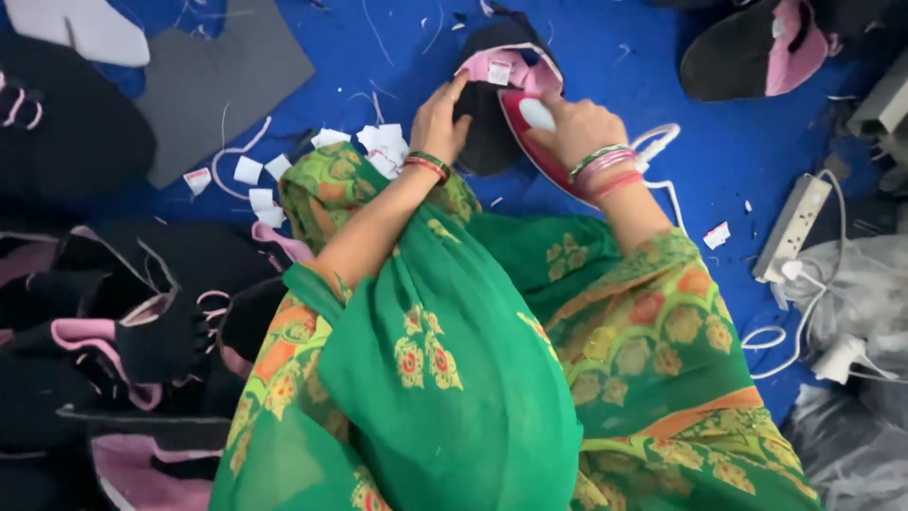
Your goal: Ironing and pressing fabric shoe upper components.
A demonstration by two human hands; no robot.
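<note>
Ahead of the knees, on the blue floor cloth (605, 85), the black and pink fabric piece (492, 104) lay lengthwise away from the person. The left hand (440, 118) pinned its near edge with spread fingers, holding nothing. The right hand (577, 128), just beside it, kept its grip closed around the red iron (534, 142), whose nose touched the piece; cut white labels (378, 142) and black garments (85, 312) crowded the left.

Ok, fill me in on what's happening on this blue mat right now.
A person in green patterned cloth sits over the blue mat. The right hand grips a red-and-white iron pressed on a black-and-pink fabric piece. The left hand steadies that piece. Small white labels lie beside it, and black-and-pink pieces are piled to the left.
</note>
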